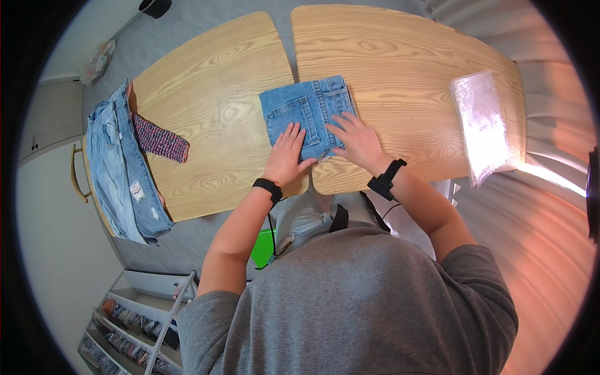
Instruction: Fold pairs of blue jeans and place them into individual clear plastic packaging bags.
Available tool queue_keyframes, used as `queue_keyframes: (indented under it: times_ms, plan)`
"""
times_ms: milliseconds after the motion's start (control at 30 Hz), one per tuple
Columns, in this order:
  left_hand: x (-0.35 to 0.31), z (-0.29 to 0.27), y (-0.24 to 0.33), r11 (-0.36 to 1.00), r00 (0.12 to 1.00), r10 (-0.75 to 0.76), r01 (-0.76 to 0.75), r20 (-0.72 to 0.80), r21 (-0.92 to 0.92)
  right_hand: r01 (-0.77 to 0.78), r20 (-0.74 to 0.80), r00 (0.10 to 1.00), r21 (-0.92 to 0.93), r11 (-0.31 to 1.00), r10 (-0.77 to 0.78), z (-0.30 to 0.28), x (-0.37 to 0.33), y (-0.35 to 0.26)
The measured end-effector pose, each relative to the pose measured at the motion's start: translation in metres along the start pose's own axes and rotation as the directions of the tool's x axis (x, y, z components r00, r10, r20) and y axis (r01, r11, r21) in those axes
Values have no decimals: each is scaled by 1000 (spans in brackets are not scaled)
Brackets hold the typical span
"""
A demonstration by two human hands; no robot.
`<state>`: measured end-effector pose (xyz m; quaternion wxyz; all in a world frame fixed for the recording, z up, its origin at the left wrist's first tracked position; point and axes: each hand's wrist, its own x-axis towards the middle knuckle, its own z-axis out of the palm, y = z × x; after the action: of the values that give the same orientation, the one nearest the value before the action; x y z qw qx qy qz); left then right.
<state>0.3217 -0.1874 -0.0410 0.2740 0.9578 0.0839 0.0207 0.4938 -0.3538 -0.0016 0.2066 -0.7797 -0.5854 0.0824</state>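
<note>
A pair of blue jeans (294, 112), folded into a compact block with a back pocket facing up, lies across the gap between two wooden tabletops. My left hand (289, 156) rests on the lower left part of the denim, fingers together and stretched out flat. On the waistband side, my right hand (356, 141) lies on the fold with its fingers spread. Both palms are down, and neither hand grips the cloth. Each wrist wears a black strap.
More light blue jeans (119, 169) hang over the left table edge beside a knitted, multicoloured piece (160, 139). A stack of clear plastic bags (481, 125) lies at the right end of the wooden table (400, 56). Behind me on the left stands a shelf rack (134, 325) holding packed items.
</note>
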Motion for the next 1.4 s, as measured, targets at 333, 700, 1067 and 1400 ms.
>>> queue_keyframes:
  times_ms: [333, 700, 1067, 1400]
  plan:
    - [6, 4, 5, 995, 983, -42, 57, -180, 82, 257, -98, 953, -249, 934, -288, -10, 17, -5]
    - [7, 27, 5, 998, 990, 64, -61, -127, 34, 21, 23, 1000, 30, 999, -22, 15, -38, 35]
    - [-7, 15, -23, 993, 993, -115, 115, -27, -7, 2, 53, 999, -97, 995, 3, 1, -11, 0]
    - [-10, 9, -23, 982, 993, -43, 62, -108, 176, 128, -173, 969, -249, 960, -174, 5, 4, 8]
